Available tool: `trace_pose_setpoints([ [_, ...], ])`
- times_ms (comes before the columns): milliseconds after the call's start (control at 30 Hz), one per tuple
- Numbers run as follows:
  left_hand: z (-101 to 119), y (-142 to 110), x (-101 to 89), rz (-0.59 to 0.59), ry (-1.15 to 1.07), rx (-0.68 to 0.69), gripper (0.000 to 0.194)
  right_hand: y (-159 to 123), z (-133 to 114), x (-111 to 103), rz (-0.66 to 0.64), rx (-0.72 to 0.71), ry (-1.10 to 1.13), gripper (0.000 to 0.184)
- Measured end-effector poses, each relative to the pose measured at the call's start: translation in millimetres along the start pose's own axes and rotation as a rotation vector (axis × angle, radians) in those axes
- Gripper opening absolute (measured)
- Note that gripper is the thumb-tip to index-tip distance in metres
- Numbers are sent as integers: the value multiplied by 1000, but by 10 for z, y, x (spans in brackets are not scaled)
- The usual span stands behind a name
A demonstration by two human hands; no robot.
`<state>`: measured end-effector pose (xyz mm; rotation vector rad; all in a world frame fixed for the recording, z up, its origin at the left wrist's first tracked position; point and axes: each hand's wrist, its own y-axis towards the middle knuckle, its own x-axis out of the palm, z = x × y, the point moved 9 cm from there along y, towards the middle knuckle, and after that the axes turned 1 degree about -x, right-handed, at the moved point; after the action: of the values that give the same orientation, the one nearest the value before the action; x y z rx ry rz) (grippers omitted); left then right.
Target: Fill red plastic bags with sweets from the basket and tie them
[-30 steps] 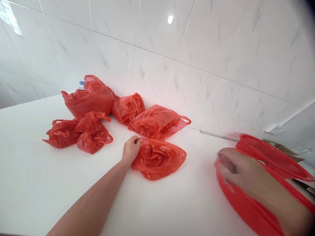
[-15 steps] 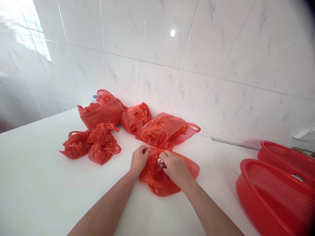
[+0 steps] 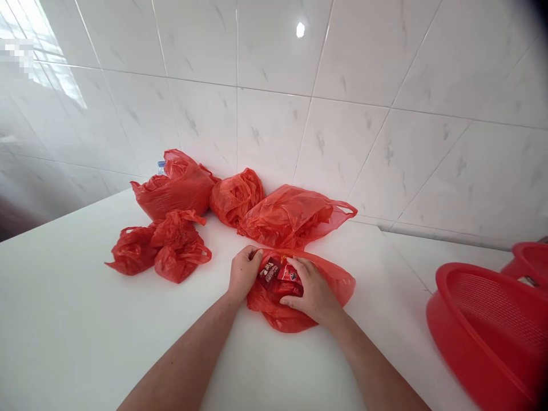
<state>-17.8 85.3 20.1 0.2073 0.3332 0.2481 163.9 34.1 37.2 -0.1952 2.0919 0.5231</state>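
A red plastic bag [image 3: 280, 321] lies on the white table in front of me with its mouth spread open. My left hand [image 3: 245, 271] is closed, pinching the bag's left rim between thumb and fingers. Inside the opening are a dark red packet [image 3: 269, 272] with pale lettering and a brighter red packet [image 3: 287, 273]. My right hand [image 3: 314, 292] reaches over the bag's right side, thumb and fingers apart around the bright packet's right end. Whether the fingertips touch that packet, I cannot tell.
Behind stand a large red bag [image 3: 175, 191], a rounded one [image 3: 236, 197] and one with a loop handle [image 3: 286, 217]. Small knotted red bags [image 3: 177, 257] sit at left. A bottle's blue cap [image 3: 161, 164] peeks out. Red baskets [image 3: 454, 308] are at right, below the tiled wall [image 3: 274, 137].
My right hand has opened from its grip on a small dark red packet, and packets now show in the bag's mouth. The left hand keeps its pinch. The view has shifted slightly.
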Motion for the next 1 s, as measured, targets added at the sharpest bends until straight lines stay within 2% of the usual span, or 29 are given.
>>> trace_pose_setpoints([
  [133,-16,16,-12,17,5,-7,24,-108,197,-50,-13,113,-72,84],
  [300,-13,46,-63,64,-7,-7,21,-318,260,-223,53,132,-103,77],
  [467,19,29,-69,48,-56,5,22,-402,214,-597,377,58,-101,46],
  [633,99,-54,29,-45,-167,52,33,-446,373,-734,571,144,-200,46],
  [733,215,-115,77,-78,-186,143,38,-505,535,-796,631,251,-187,51],
  [833,365,-162,48,-23,14,266,38,-509,746,-743,534,368,-82,54],
  [900,547,-224,15,35,189,423,35,-530,922,-678,461,486,14,51],
  [1000,848,-413,43,78,372,701,25,-629,1170,-640,497,655,234,46],
])
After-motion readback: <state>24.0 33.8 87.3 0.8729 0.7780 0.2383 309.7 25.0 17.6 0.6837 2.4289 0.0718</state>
